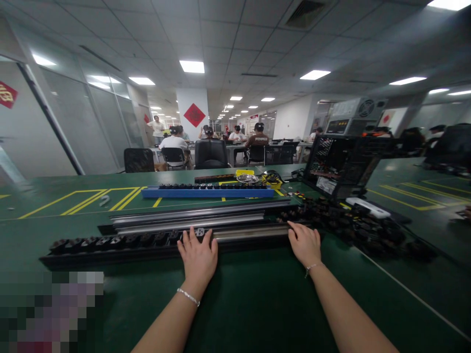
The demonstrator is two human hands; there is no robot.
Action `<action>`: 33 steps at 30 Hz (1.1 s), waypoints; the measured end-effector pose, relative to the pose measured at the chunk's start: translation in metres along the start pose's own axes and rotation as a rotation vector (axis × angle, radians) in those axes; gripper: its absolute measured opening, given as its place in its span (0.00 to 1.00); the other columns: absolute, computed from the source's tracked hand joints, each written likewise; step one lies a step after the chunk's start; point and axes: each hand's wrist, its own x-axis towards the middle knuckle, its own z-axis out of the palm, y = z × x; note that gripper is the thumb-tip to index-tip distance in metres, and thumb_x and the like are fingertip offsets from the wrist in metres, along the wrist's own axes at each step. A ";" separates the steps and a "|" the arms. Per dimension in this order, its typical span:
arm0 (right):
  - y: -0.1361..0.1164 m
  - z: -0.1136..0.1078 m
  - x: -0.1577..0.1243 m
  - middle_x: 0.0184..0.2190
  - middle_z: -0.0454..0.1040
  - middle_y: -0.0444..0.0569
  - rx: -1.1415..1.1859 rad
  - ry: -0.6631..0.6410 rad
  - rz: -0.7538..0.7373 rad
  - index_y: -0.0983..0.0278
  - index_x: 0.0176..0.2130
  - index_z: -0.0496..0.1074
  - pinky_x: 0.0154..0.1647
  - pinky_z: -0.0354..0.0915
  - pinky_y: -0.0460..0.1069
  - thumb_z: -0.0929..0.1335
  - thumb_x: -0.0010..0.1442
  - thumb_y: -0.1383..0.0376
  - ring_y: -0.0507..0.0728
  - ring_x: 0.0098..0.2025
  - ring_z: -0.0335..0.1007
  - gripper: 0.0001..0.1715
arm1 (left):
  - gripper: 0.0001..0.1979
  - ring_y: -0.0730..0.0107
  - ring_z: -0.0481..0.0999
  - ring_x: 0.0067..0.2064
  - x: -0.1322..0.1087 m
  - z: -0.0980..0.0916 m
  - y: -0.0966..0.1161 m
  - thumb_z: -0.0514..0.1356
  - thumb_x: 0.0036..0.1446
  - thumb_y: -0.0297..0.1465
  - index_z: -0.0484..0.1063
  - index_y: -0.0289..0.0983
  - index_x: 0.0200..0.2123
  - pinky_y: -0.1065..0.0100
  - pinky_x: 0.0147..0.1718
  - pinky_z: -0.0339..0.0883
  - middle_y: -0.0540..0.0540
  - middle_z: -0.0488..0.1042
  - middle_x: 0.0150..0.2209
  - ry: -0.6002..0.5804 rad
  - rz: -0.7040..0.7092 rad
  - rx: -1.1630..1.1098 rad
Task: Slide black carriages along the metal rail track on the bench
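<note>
L hand (198,257): palm down, fingers spread over the near black rail (154,252), abt mid-length. Fingertips overlap the row of small blk parts (116,240); palm side hidden, so can't tell if it's touching one of them or just the rail. R hand (304,240): fingers bent over same rail near its R end, index tip at the end of the silver strip (252,234). Can't tell if it's pinching or just resting, underside not visible. That R end is partly covered by the hand, exact end hard to make out.

Near rail lies crosswise on the green table (250,304), just in front of both forearms. Parts row fills its L portion, silver strip btwn the hands. Behind it: 2 more rails w/ silver strips (184,213), R ends lost in dark clutter. Further back: blue rail (208,193) w/ blk parts on top, too small to ID.

R side: pile of blk parts (371,228), too dark to separate pcs. Open PC case (340,164) behind it, interior murky. Lower L corner: pixelated patch (55,314), contents unreadable. Forearms cut off at bottom edge. Co-workers (258,138) in bkgd, small, their hands mostly unclear.
</note>
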 end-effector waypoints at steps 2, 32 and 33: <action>0.000 0.000 0.000 0.49 0.71 0.48 0.011 -0.004 0.003 0.57 0.50 0.70 0.59 0.46 0.61 0.54 0.61 0.59 0.58 0.51 0.62 0.24 | 0.20 0.46 0.53 0.62 0.000 -0.001 0.000 0.49 0.58 0.41 0.69 0.47 0.52 0.42 0.57 0.45 0.38 0.61 0.59 -0.034 0.006 0.018; -0.005 -0.004 0.001 0.49 0.71 0.47 0.018 -0.036 0.024 0.56 0.49 0.72 0.59 0.45 0.62 0.55 0.60 0.61 0.58 0.50 0.63 0.24 | 0.20 0.48 0.59 0.60 -0.001 -0.003 0.003 0.49 0.58 0.40 0.68 0.49 0.52 0.41 0.57 0.44 0.40 0.66 0.57 -0.039 0.143 0.049; -0.005 -0.004 0.001 0.49 0.71 0.47 0.016 -0.040 0.023 0.56 0.49 0.71 0.59 0.45 0.62 0.55 0.60 0.61 0.59 0.51 0.63 0.24 | 0.20 0.48 0.59 0.60 -0.001 -0.003 0.003 0.49 0.58 0.40 0.68 0.49 0.52 0.41 0.57 0.44 0.40 0.66 0.57 -0.043 0.146 0.054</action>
